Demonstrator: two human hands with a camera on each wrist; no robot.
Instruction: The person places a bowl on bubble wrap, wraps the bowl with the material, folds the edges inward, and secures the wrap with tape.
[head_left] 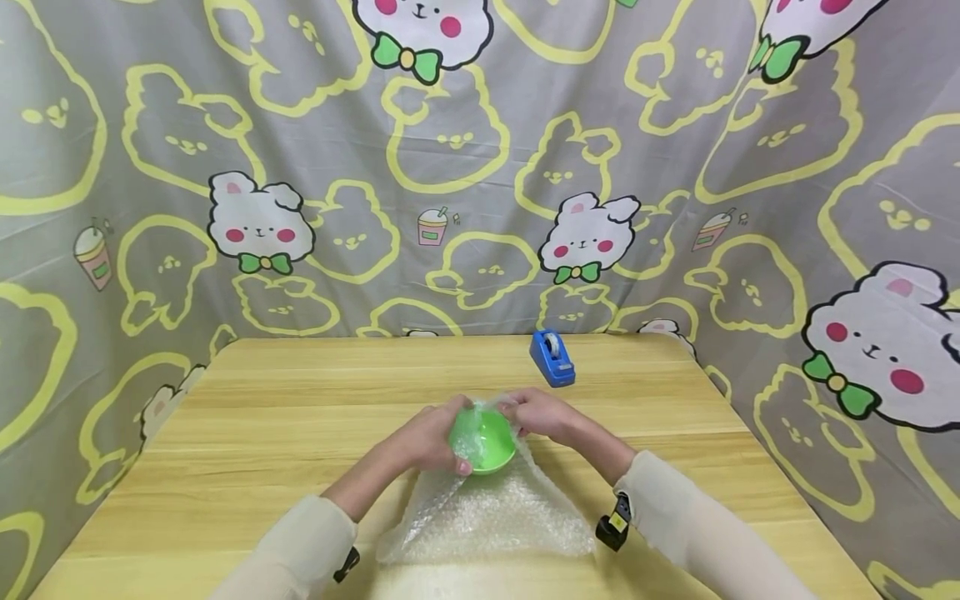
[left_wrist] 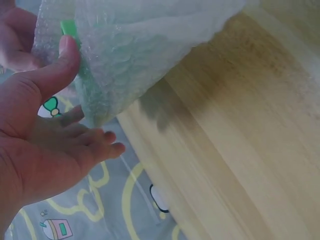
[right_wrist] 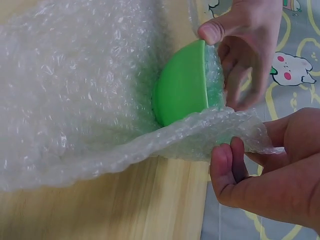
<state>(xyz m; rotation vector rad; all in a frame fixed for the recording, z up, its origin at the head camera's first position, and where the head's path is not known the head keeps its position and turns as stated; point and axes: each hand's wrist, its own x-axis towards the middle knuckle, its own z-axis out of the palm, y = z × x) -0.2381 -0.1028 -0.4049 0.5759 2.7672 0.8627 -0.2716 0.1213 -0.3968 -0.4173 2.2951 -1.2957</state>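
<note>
A green bowl (head_left: 497,442) sits tilted on a sheet of bubble wrap (head_left: 510,521), part of which is folded over the bowl's left side. My left hand (head_left: 435,437) holds the bowl through the wrap at that side. Its thumb lies by the rim in the right wrist view, and its fingers spread beside the wrap in the left wrist view. Across the bowl, my right hand (head_left: 543,414) pinches an edge of the wrap between thumb and fingers (right_wrist: 223,165). From the right wrist view the bowl's smooth outer side (right_wrist: 182,85) shows uncovered.
A blue tape dispenser (head_left: 552,360) stands near the back edge of the wooden table (head_left: 285,400), right of centre. Behind and around the table hangs a grey curtain (head_left: 480,208) printed with rabbits. The wrap's near corners spread toward the front of the table.
</note>
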